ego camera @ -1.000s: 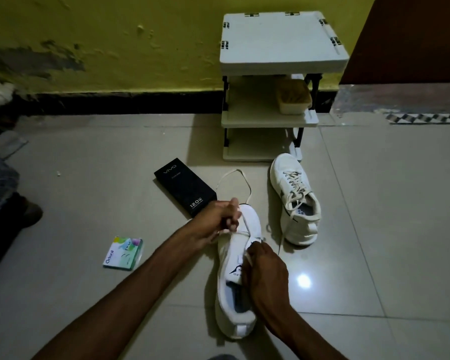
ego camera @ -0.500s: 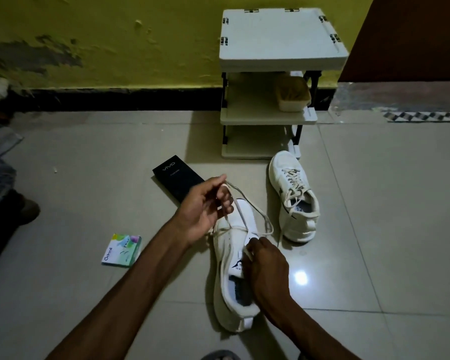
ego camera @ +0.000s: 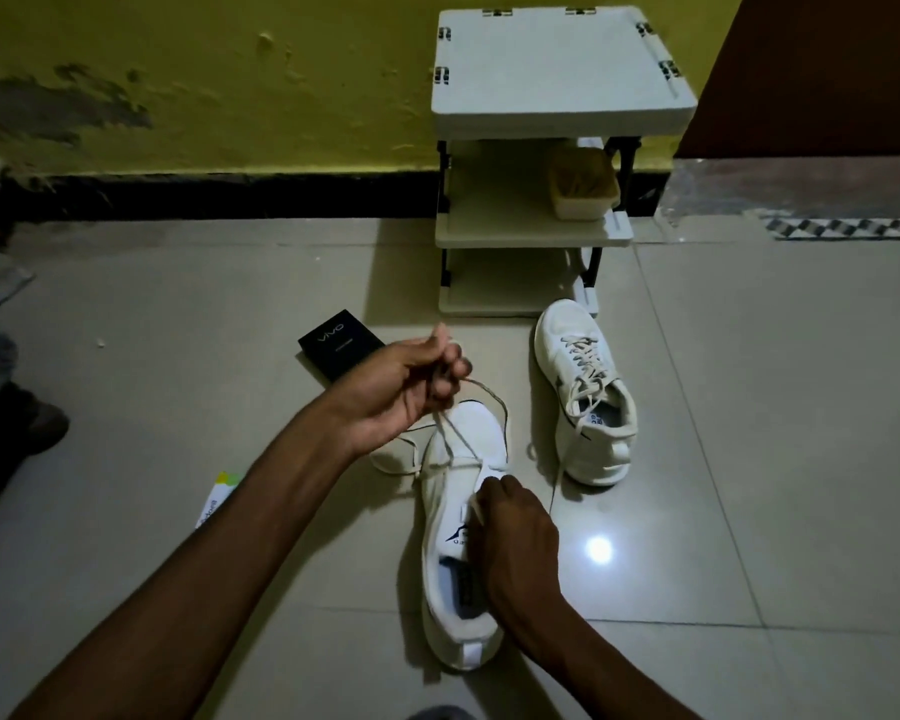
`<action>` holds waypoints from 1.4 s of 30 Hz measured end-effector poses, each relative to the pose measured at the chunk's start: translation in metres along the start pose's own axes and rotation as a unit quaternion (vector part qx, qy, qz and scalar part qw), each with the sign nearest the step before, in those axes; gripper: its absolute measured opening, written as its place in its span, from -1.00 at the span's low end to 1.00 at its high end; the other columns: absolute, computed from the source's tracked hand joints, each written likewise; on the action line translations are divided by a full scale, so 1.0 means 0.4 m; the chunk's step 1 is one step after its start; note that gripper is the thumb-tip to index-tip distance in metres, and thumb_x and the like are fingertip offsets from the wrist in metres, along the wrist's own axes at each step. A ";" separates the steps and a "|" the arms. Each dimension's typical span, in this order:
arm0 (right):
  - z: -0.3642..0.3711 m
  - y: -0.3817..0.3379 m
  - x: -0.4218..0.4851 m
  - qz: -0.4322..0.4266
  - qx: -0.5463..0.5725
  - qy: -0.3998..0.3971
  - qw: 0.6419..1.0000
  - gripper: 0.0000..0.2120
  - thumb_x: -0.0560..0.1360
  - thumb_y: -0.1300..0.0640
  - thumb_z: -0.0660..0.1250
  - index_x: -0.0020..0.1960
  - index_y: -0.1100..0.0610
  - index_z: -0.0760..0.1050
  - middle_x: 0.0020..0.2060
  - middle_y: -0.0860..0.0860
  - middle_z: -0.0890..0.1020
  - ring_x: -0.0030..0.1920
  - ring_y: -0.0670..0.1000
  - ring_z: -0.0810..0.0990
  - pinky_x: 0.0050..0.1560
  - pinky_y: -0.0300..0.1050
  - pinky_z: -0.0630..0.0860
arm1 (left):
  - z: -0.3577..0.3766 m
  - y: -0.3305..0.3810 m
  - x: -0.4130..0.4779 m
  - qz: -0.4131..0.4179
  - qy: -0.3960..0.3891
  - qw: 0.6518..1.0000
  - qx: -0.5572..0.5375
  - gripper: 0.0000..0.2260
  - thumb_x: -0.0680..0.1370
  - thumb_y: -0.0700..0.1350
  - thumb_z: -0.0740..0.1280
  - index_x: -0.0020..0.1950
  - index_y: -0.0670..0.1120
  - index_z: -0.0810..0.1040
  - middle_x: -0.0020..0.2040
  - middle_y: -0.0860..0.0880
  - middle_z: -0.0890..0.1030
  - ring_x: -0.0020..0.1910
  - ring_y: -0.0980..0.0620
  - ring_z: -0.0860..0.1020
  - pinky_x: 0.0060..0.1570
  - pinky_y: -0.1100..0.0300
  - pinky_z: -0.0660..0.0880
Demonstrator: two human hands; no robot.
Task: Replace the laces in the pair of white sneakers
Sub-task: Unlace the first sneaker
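Nearest, the right hand [ego camera: 518,543] lies over the throat of the near sneaker [ego camera: 468,433], which rests on the tiled floor [ego camera: 749,459] with its toe pointing away. The hand's fingers are curled and pinch the tongue edge, steadying the shoe. Just beyond, the left hand [ego camera: 406,387] hovers over the toe, thumb and fingers pinching the lace [ego camera: 440,428]. 2 strands run down from it to the lowest eyelets, and slack loops lie around the toe.

The upper eyelets look empty, so this seems to be the stripping step: the old lace is nearly out of this shoe. The next move likely calls for a steady pull away from the toe while the right hand holds the shoe down.

Counted: 2 hands, 2 white sneakers, 1 lace in hand. To the left lies 1 small packet [ego camera: 219,498], then 1 black box [ego camera: 339,350]. The far sneaker [ego camera: 583,397] is laced but untied, beside 1 rack [ego camera: 557,70] of 3 tiers holding 1 tub [ego camera: 583,187]. No spare laces show.
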State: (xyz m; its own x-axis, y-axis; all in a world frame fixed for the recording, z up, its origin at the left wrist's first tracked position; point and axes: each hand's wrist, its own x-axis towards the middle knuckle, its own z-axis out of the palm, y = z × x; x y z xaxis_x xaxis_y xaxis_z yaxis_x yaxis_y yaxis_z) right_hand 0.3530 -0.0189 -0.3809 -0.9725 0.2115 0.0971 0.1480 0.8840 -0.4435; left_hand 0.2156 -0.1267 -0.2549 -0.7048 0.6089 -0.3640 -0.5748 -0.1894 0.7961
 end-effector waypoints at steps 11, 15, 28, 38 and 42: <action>-0.008 0.009 -0.001 -0.006 0.053 0.007 0.999 -0.80 0.30 0.22 0.53 -0.20 0.17 0.51 -0.32 0.08 0.58 -0.36 0.07 0.55 -0.40 -0.18 0.38 | -0.037 -0.218 0.048 0.055 0.086 0.603 0.791 -0.78 0.54 -0.02 0.36 0.08 -0.13 0.59 0.11 -0.11 0.52 0.09 -0.12 0.54 -0.03 0.11 0.42; -0.016 0.010 -0.004 0.006 0.053 -0.011 0.999 -0.85 0.45 0.14 0.39 -0.02 0.18 0.52 -0.15 0.10 0.60 -0.20 0.11 0.59 -0.25 -0.11 0.47 | -0.043 -0.231 0.064 0.105 0.060 0.488 0.864 -0.82 0.57 -0.06 0.30 0.06 -0.12 0.59 0.10 -0.10 0.51 0.11 -0.12 0.48 -0.03 0.08 0.32; -0.021 0.004 -0.004 -0.013 0.060 -0.040 0.997 -0.84 0.50 0.10 0.32 0.03 0.15 0.47 -0.08 0.08 0.57 -0.13 0.12 0.55 -0.19 -0.06 0.47 | -0.087 -0.047 0.085 0.068 0.295 0.951 -0.064 -0.72 0.63 -0.34 0.06 -0.22 -0.11 0.40 -0.36 -0.04 0.41 -0.38 0.05 0.40 -0.26 0.13 0.47; -0.017 0.004 -0.006 -0.003 0.065 -0.027 0.998 -0.83 0.47 0.12 0.39 0.00 0.17 0.51 -0.15 0.09 0.59 -0.20 0.09 0.57 -0.26 -0.14 0.40 | -0.054 -0.124 0.064 0.044 0.060 0.681 0.729 -0.78 0.53 0.05 0.39 -0.03 -0.10 0.62 -0.21 0.04 0.57 -0.14 0.01 0.58 -0.23 0.23 0.38; -0.016 -0.001 -0.003 0.003 0.068 -0.030 0.997 -0.78 0.47 0.10 0.39 0.06 0.17 0.52 -0.11 0.09 0.60 -0.16 0.09 0.58 -0.19 -0.09 0.50 | -0.045 -0.165 0.064 0.008 0.046 0.545 0.837 -0.78 0.52 0.02 0.39 -0.04 -0.13 0.62 0.03 -0.11 0.60 0.02 -0.15 0.60 -0.14 0.12 0.43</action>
State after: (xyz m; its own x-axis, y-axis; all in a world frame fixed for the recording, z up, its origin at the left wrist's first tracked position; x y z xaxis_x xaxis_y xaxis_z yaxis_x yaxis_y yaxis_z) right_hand 0.3552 -0.0167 -0.3751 -0.9811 0.1885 0.0430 0.1324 0.8172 -0.5609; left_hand 0.2281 -0.1127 -0.3256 -0.7669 0.5614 -0.3111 0.5623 0.8213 0.0960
